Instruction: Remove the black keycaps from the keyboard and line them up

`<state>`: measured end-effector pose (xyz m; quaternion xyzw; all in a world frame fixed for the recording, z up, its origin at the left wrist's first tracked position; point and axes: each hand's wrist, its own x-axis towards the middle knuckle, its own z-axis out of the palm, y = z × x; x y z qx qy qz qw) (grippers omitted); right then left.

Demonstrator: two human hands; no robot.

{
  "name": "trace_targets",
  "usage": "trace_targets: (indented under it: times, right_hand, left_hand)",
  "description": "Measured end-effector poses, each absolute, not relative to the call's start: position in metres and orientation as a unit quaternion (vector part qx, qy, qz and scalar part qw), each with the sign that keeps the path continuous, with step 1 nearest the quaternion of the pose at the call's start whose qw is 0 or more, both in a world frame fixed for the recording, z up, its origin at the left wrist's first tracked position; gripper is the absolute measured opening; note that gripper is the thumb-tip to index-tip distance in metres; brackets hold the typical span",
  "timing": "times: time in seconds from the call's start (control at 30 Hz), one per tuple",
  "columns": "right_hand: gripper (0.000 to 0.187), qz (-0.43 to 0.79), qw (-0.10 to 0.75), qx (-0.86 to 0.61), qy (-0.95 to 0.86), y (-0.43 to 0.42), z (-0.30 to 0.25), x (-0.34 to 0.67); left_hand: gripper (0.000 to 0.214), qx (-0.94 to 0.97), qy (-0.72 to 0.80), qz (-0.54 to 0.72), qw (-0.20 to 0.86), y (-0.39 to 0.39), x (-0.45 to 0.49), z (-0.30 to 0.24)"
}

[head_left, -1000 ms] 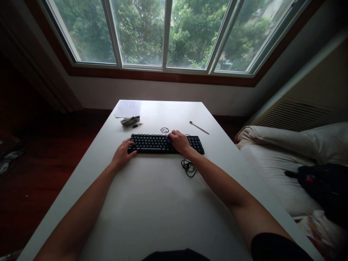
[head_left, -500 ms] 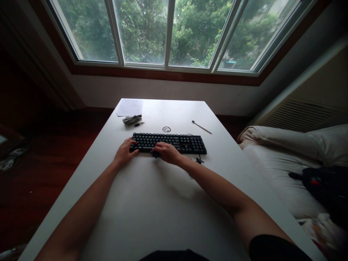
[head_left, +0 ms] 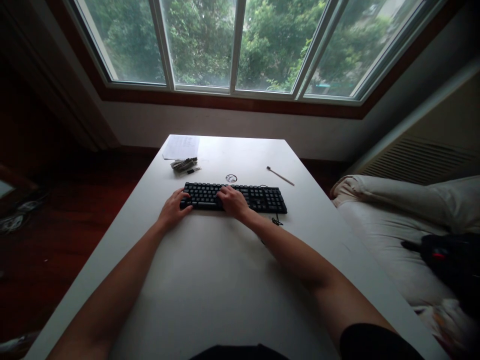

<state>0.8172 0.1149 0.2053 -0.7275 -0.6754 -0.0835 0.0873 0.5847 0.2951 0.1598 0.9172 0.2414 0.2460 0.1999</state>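
Observation:
A black full-size keyboard point(head_left: 262, 199) lies crosswise on the white table point(head_left: 232, 270). My left hand point(head_left: 173, 207) grips its left end, with the thumb at the front edge and the fingers along the side. Over the middle of the keys is my right hand point(head_left: 232, 200), its fingers curled down together. A small dark thing seems to be under those fingertips, but it blends into the black keys and I cannot make it out. By the keyboard's front right edge lies a bundled black cable point(head_left: 276, 220), partly behind my right forearm.
Behind the keyboard are a small ring-shaped item point(head_left: 231, 178), a toothbrush point(head_left: 280, 176), a plastic bag of small parts point(head_left: 183, 164) and a sheet of paper point(head_left: 181, 147). A couch point(head_left: 382, 225) with a black bag point(head_left: 450, 260) stands along the right. Windows are ahead.
My right hand has moved from the keyboard's front edge forward and slightly right onto the keys. The dark thing below its fingers no longer stands out. My left hand keeps its hold.

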Motion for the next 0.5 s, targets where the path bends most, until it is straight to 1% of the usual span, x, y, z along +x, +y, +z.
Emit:
trace_targets:
  times: [0.13,0.2,0.27,0.37,0.43,0.5]
  right_hand:
    - [0.025,-0.05,0.116,-0.646,-0.753,0.111,0.204,0.798]
    - [0.025,-0.015,0.153,-0.605,-0.781,0.113,0.207,0.797]
    - [0.025,0.003,0.193,-0.597,-0.778,0.117,0.211,0.803]
    - [0.026,-0.021,0.218,-0.679,-0.7,0.126,0.219,0.819]
    - [0.027,-0.043,0.191,-0.752,-0.63,0.132,0.223,0.827]
    - [0.029,-0.052,0.145,-0.796,-0.585,0.135,0.224,0.829]
  left_hand:
    - [0.037,0.917,0.242,0.247,0.2,0.295,0.585,0.16]
    - [0.037,0.917,0.243,0.246,0.2,0.294,0.585,0.161]
    - [0.037,0.916,0.244,0.245,0.203,0.294,0.585,0.162]
    - [0.036,0.916,0.241,0.244,0.208,0.293,0.584,0.163]
    - [0.036,0.916,0.239,0.244,0.208,0.294,0.584,0.163]
    - [0.036,0.916,0.241,0.245,0.207,0.295,0.585,0.162]
